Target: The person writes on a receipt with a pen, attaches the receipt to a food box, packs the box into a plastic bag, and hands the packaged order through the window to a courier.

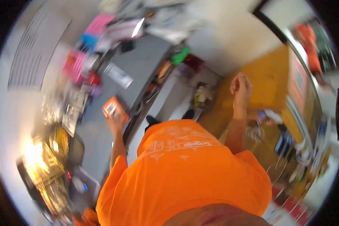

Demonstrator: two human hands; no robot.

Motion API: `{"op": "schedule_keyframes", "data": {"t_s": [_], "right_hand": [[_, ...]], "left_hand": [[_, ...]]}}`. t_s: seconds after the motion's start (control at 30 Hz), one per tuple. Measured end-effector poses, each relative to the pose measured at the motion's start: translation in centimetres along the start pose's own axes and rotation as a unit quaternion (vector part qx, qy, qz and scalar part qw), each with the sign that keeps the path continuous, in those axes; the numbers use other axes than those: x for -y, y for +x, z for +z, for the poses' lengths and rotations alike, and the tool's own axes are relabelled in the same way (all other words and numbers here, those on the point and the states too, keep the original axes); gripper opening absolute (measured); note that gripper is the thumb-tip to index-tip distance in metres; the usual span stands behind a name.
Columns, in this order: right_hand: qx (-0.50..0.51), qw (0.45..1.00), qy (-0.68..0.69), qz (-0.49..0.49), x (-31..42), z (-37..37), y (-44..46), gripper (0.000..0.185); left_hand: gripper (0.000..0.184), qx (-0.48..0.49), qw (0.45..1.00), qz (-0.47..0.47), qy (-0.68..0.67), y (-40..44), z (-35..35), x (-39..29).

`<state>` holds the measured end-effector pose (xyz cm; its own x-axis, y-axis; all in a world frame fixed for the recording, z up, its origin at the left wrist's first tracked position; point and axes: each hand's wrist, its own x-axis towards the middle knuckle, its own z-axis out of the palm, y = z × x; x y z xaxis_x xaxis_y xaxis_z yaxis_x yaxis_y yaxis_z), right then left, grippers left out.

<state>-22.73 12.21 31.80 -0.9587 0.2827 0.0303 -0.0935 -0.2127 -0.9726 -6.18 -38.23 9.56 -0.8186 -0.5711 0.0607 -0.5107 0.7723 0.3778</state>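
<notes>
Closest, an orange shirt filled the lower middle of the frame. Left of centre, the left hand had its fingers wrapped on an orange box, over the grey bench. Right of centre, the right hand's fingers were curled in narrow, before a yellow-brown cabinet. Farther up the bench lay a white packet; at the upper right, blurred, was another person in orange.

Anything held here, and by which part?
The left hand is at the near end of the orange box; blur hides whether it grips. The right hand looks empty.
</notes>
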Motion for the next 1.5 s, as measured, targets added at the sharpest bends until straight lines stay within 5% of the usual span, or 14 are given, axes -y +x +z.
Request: {"op": "schedule_keyframes", "data": {"t_s": [0.07, 0.17, 0.27, 0.4, 0.47, 0.57, 0.7, 0.8, 0.93, 1.1, 1.2, 1.3, 1.43, 1.5], "right_hand": [[0.136, 0.974, -0.138, 0.12, -5.8, 5.8, -0.6, 0.023], [0.367, 0.894, -0.212, 0.144, -12.3, 15.2, -2.4, 0.022], [0.451, 0.847, -0.256, 0.115, -18.0, 22.0, -1.8, 0.024], [0.535, 0.801, -0.268, 0.033, -25.4, 34.1, -2.4, 0.028], [0.543, 0.783, -0.284, 0.107, -25.4, 40.4, -5.0, 0.03], [0.561, 0.812, -0.153, 0.059, -33.2, 47.1, -7.7, 0.032], [0.538, 0.786, -0.304, 0.019, -39.0, 53.6, -8.6, 0.035], [0.562, 0.747, -0.302, 0.188, -37.4, 54.6, -8.6, 0.039], [0.579, 0.74, -0.315, 0.135, -35.9, 54.2, -8.9, 0.039], [0.6, 0.71, -0.28, 0.24, -36.6, 53.4, -8.6, 0.031], [0.554, 0.769, -0.032, 0.317, -37.5, 51.4, -8.4, 0.024], [0.518, 0.765, -0.362, -0.124, -38.6, 50.1, -8.6, 0.018], [0.509, 0.74, -0.423, -0.118, -37.5, 49.0, -8.8, 0.02], [0.557, 0.713, -0.406, 0.127, -32.5, 47.3, -10.5, 0.026]], "left_hand": [[0.043, 0.033, 0.993, -0.028, -0.11, -0.5, 0.7, 2.8], [0.051, 0.049, 0.99, 0.09, -0.099, -0.3, 1.8, 6.8], [0.05, 0.073, 0.984, 0.069, -0.15, -0.7, 1.2, 5.8], [0.047, 0.082, 0.97, 0.059, -0.221, -0.3, 0.3, 5.1], [0.047, 0.074, 0.973, 0.055, -0.212, -0.2, -0.3, 4.3], [0.045, 0.065, 0.973, 0.039, -0.22, 0.1, 0.1, 3.8], [0.045, 0.063, 0.962, 0.014, -0.265, 1.3, -0.5, 2.4], [0.047, 0.039, 0.972, 0.028, -0.229, 2.2, -0.3, 2.1], [0.045, 0.055, 0.961, -0.03, -0.269, 2.1, -0.7, 2.0], [0.044, 0.068, 0.99, 0.015, -0.125, 2.4, -1.9, 2.2], [0.045, 0.054, 0.996, 0.055, -0.05, 2.5, -1.7, 2.6], [0.046, 0.055, 0.996, 0.06, -0.037, 2.3, -1.3, 2.9], [0.045, 0.05, 0.996, 0.072, -0.032, 2.5, -1.5, 3.1], [0.045, 0.047, 0.996, 0.072, -0.031, 2.5, -1.1, 3.3]]}}
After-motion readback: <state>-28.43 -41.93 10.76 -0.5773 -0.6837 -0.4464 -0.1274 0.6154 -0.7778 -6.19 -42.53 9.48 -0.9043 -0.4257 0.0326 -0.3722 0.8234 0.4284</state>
